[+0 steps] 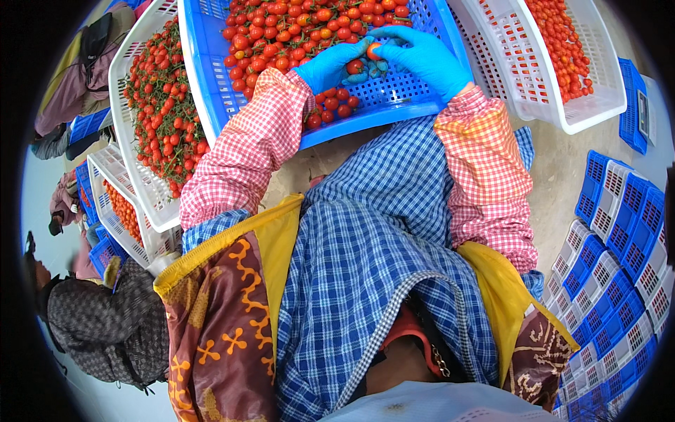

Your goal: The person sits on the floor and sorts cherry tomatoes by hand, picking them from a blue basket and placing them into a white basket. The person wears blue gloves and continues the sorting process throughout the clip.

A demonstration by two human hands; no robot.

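Both my hands wear blue gloves and meet over a blue plastic crate [379,113] of loose cherry tomatoes [290,34]. A dark red cherry tomato [354,66] sits in the curled fingers of my left hand [337,63], whose fingertips look dirty. Between the thumb and fingers of my right hand [422,58] is an orange-red cherry tomato [373,51]; the two hands nearly touch there. Below my left hand, a small group of tomatoes [329,108] lies by the crate's near wall. Part of the crate's slotted floor shows beneath my hands.
At left stands a white crate [124,105] of tomatoes on green stems, with another white crate [105,158] behind. A white crate [559,105] with tomatoes stands at right. Stacked blue and white crates [611,274] are at lower right. A co-worker [105,316] is at lower left.
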